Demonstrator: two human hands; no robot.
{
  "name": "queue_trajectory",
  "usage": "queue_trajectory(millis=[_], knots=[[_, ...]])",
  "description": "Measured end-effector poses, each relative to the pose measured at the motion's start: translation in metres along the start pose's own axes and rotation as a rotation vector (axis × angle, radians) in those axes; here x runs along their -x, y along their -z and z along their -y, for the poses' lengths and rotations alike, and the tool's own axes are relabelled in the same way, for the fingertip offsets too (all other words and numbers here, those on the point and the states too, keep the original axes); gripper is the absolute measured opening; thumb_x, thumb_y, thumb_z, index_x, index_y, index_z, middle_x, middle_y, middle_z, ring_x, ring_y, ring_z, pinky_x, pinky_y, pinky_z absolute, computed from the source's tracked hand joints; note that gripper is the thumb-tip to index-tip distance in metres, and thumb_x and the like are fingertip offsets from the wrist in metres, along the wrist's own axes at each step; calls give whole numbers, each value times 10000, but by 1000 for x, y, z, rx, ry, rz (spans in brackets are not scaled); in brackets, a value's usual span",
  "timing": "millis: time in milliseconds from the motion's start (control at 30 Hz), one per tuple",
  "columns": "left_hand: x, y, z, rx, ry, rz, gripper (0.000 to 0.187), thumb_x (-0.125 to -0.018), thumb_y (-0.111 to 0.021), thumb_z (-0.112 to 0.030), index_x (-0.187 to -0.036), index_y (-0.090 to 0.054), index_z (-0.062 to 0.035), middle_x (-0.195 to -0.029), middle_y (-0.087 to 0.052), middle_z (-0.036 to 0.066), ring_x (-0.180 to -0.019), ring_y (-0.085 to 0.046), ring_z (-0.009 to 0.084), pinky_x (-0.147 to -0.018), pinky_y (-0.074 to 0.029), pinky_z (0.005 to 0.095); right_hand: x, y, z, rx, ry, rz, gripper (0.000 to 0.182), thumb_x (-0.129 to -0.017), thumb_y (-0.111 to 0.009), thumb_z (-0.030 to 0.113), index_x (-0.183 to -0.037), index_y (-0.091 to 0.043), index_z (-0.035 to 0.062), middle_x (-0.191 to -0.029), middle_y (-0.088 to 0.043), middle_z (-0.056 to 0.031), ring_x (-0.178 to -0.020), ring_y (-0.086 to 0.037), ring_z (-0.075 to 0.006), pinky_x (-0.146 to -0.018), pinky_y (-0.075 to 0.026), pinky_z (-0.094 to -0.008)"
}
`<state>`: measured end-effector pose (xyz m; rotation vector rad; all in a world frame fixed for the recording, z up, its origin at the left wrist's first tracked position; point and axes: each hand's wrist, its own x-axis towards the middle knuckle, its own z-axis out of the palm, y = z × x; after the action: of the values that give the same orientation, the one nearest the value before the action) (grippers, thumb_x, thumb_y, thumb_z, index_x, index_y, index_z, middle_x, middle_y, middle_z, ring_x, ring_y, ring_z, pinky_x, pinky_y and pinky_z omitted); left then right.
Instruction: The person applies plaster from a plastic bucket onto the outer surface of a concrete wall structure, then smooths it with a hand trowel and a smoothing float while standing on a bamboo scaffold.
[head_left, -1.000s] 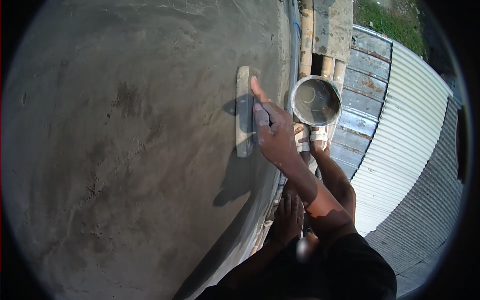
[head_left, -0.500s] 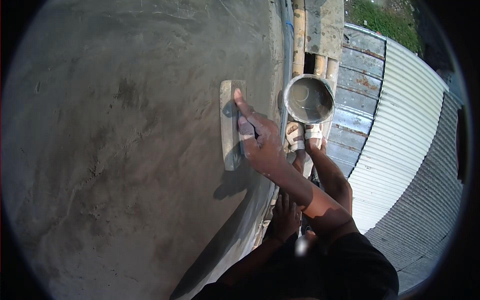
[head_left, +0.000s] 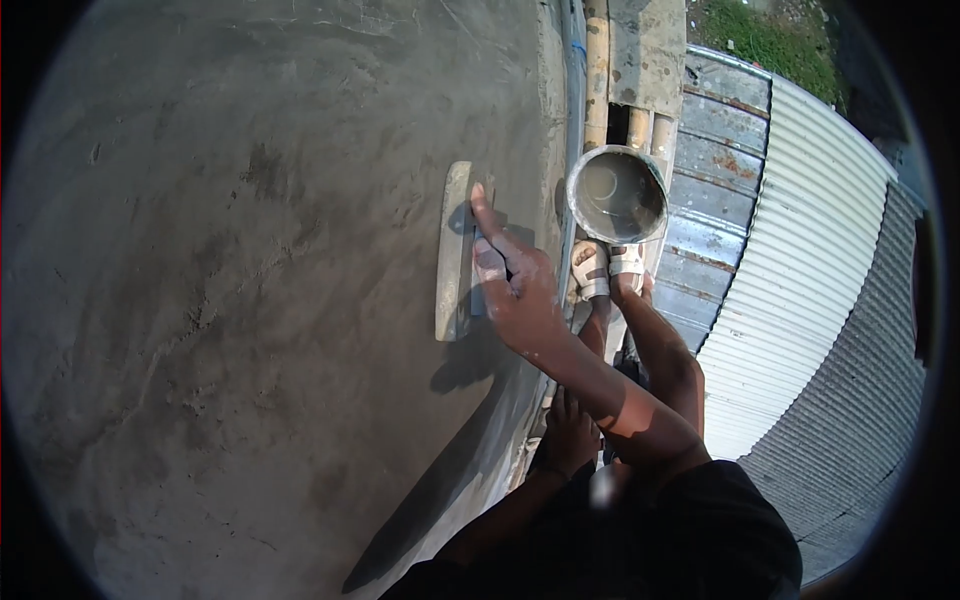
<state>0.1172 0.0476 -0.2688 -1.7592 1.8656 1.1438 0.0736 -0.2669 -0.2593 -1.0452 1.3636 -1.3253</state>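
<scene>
My right hand (head_left: 520, 285) is wrapped round the handle of a plastering float (head_left: 455, 255), the index finger stretched along its back. The float's long, pale blade lies against a grey, wet-looking plastered wall (head_left: 250, 330), near its right edge. Lower down, my left hand (head_left: 573, 438) is away from the float, its fingers stretched out beside my legs. Whether it rests on anything is hard to see. A round bucket (head_left: 618, 195) holding grey, watery mix stands just beyond my feet, to the right of the float.
My sandalled feet (head_left: 592, 268) stand on a narrow strip with bamboo poles (head_left: 597, 75) and a stained board (head_left: 647, 55). Metal sheeting (head_left: 710, 200) and corrugated roofing (head_left: 810, 250) lie on the right. Grass (head_left: 765, 45) shows at the top right.
The float has shifted slightly left and turned a little, so its blade looks narrower. My right hand moved with it. My left hand stays about where it was.
</scene>
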Motion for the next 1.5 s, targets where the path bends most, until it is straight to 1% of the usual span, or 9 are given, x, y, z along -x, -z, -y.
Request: queue_trajectory(millis=[167,300,400,567,633,767,1000,1100,1500], knots=[[0,10,-10,-191,-39,-18,573,-840,-577,-255,-1351,-486,-12,-1451,-376,262,-1319,-380,436,-997,-390,532,-65,22,-16,-97,-455,144,510,-930,-446,112,-1435,-431,41,-922,-655,-226,-778,-648,-305,-783,-483,-333],[2,2,-1,62,19,31,582,-847,-572,-275,-1358,-485,-9,-1464,-368,257,-1339,-368,423,-995,-400,523,-6,2,16,-3,-48,-11,479,-942,-478,151,-1407,-467,34,-753,-546,-191,-634,-470,-201,-718,-467,-317],[0,8,-7,-163,-13,55,588,-850,-569,-274,-1365,-474,-5,-1465,-367,256,-1340,-363,425,-997,-400,521,-23,13,5,-104,-462,155,484,-943,-476,158,-1412,-465,38,-835,-596,-230,-689,-540,-245,-787,-479,-356],[5,-2,-2,-155,-24,-13,619,-854,-572,-287,-1389,-439,-4,-1456,-380,250,-1327,-370,432,-986,-404,520,-46,11,-4,-129,-294,-11,481,-949,-483,162,-1410,-463,29,-732,-533,-181,-603,-485,-226,-669,-461,-352],[4,-3,5,152,-62,-8,653,-847,-589,-310,-1400,-423,-6,-1451,-379,253,-1322,-371,442,-987,-396,537,10,5,21,57,51,22,471,-956,-467,145,-1406,-455,7,-682,-478,-150,-580,-447,-201,-635,-442,-331],[1,8,-7,-213,-30,52,657,-826,-648,-358,-1352,-457,-14,-1469,-351,250,-1344,-337,437,-997,-384,557,-57,14,-1,-133,-441,68,512,-938,-478,132,-1431,-414,11,-670,-458,-116,-593,-431,-161,-628,-438,-331],[-4,4,3,208,-52,87,658,-784,-623,-213,-1371,-430,14,-1432,-376,275,-1372,-308,442,-1080,-324,533,10,8,21,-93,-167,98,479,-969,-492,187,-1437,-451,93,-732,-523,-32,-683,-446,-84,-673,-425,-223],[-1,3,-5,-144,18,110,725,-839,-608,-295,-1458,-345,-24,-1492,-319,259,-1365,-311,441,-1082,-315,540,-64,15,-21,-157,-549,84,459,-968,-483,163,-1421,-481,88,-797,-583,-83,-761,-541,-87,-757,-462,-241],[-3,6,-13,-137,19,107,641,-866,-566,-249,-1433,-379,-15,-1492,-335,249,-1348,-333,463,-1041,-347,564,-79,20,-39,-95,-482,45,467,-971,-485,158,-1434,-454,111,-875,-654,-192,-666,-475,-176,-726,-458,-298]])
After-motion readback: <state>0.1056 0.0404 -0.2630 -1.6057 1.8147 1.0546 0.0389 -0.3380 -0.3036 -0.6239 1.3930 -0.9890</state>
